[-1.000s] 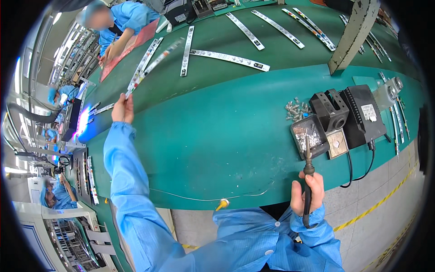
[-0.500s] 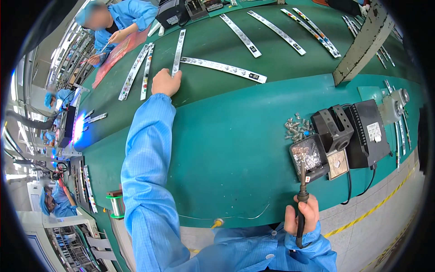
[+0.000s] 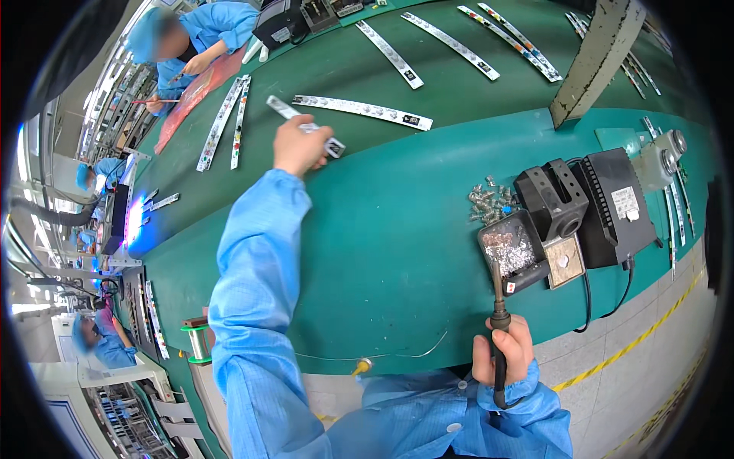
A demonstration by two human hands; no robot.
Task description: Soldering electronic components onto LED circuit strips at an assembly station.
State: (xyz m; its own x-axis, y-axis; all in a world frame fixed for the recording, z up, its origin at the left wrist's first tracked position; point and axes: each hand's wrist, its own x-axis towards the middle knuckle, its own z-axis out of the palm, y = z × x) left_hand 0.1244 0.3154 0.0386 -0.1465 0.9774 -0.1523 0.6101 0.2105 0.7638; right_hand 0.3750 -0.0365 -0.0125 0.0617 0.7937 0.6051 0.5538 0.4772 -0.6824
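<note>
Fingers closed, my left hand (image 3: 298,148) grips a narrow white circuit board strip (image 3: 282,107) by its middle, over the near part of the dark green work surface. The strip slants, its dark-marked end toward the right, and my fingers cover part of it. Just beyond lies another white circuit board strip (image 3: 359,109). A soldering iron (image 3: 500,315) is wrapped in my right hand (image 3: 511,352) at the front edge, its tip pointing away from me. The tip is over the near edge of a black tray (image 3: 527,271) with silvery bits in it.
Beside the tray are small metal parts (image 3: 489,203), a black iron holder (image 3: 562,203) and a black soldering station (image 3: 615,214). A metal post (image 3: 596,65) rises at the right. A solder spool (image 3: 199,344) stands at the left. A co-worker (image 3: 195,46) sits at the far left.
My left hand has drawn the strip nearer and to the right and turned it, its near end swinging right. My right hand still holds the soldering iron, and the view has shifted slightly.
</note>
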